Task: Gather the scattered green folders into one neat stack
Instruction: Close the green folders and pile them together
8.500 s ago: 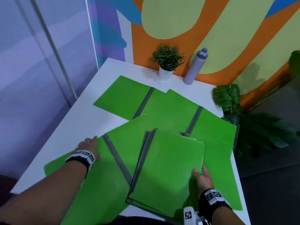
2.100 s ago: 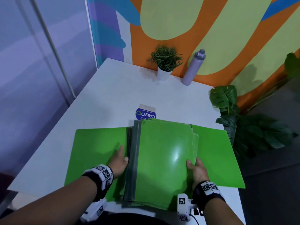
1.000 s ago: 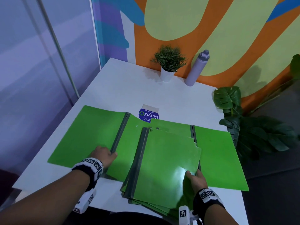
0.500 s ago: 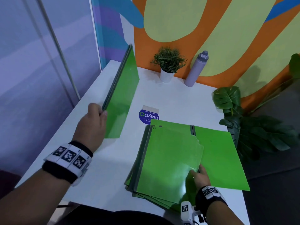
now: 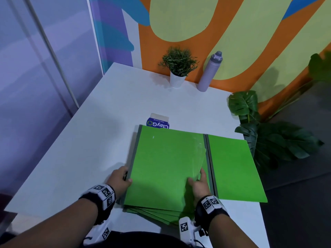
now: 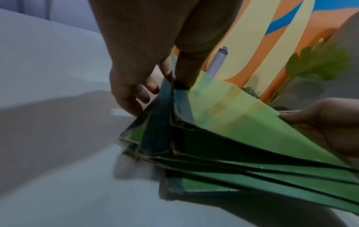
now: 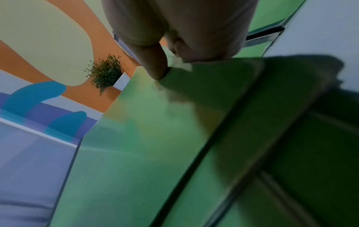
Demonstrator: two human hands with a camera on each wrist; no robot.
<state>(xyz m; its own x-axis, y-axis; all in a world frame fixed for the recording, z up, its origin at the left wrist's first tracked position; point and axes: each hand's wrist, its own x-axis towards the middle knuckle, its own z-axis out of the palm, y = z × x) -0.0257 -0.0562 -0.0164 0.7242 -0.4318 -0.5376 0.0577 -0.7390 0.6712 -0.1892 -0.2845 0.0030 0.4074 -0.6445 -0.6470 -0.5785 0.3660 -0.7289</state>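
Observation:
A pile of green folders [image 5: 152, 211] with grey spines lies near the front of the white table [image 5: 89, 149], its lower edges fanned out. The top green folder [image 5: 164, 163] lies closed on it. My left hand [image 5: 127, 177] pinches this folder's grey spine [image 6: 180, 104] between thumb and fingers [image 6: 147, 89]. My right hand [image 5: 197, 178] holds its right edge, thumb [image 7: 155, 69] on top and fingers curled underneath. One open folder [image 5: 232, 167] lies beneath the pile, its right half sticking out towards the table's right edge.
A blue ClayGo card [image 5: 158, 122] peeks out behind the pile. A small potted plant [image 5: 178, 67] and a lilac bottle [image 5: 210, 72] stand at the back by the wall. A big leafy plant [image 5: 268, 140] stands off the table's right side.
Half a second ago my left hand held a folder upright in the air at the left. That folder now lies flat on top of the pile, and my right hand has taken its right edge.

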